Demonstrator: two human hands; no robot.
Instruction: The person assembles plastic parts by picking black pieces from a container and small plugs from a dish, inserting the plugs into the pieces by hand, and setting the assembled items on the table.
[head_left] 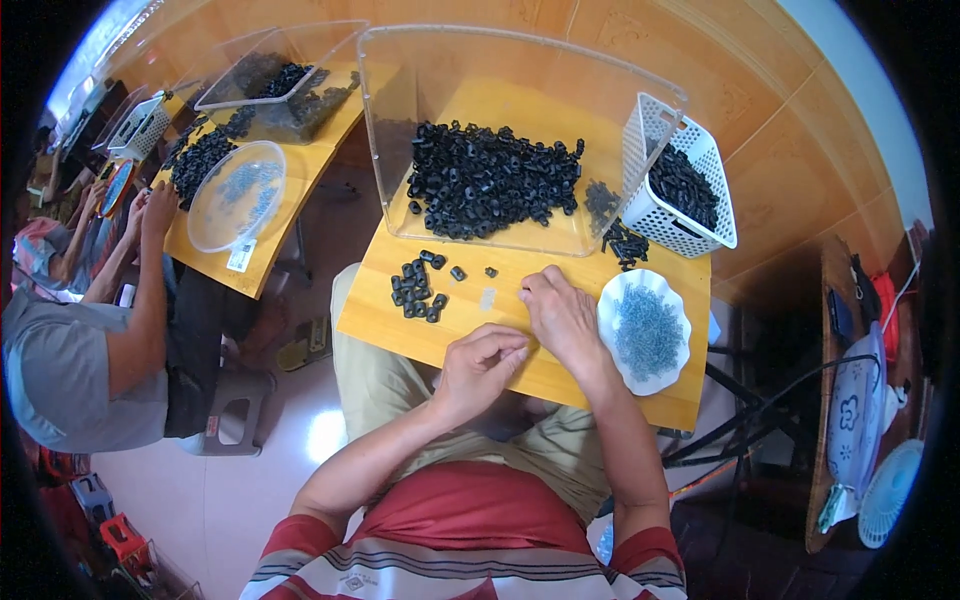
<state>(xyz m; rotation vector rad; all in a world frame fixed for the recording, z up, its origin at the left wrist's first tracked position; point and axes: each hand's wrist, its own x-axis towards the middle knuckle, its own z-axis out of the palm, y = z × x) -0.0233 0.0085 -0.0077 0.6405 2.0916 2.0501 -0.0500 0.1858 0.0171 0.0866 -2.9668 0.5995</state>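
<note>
My left hand [478, 370] is closed at the front edge of the yellow table [390, 325], thumb and fingertips pressed together; whatever they hold is hidden. Up and to the right, my right hand [560, 318] is curled low over the tabletop, its fingertips together and anything in them too small to make out. Just left of that hand lie a small black piece [491, 271] and a pale rectangular patch [487, 299]. Farther left sits a loose cluster of black plastic parts [409, 291]. A white scalloped dish [608, 306] of small bluish clear pieces [648, 333] stands beside my right wrist.
Behind my hands, a clear bin [480, 243] holds many black parts [490, 180]. A white perforated basket [690, 240] with slim black pieces [683, 190] is at right, loose ones [625, 245] beside it. At left, a co-worker [80, 370] sits at another table [225, 262].
</note>
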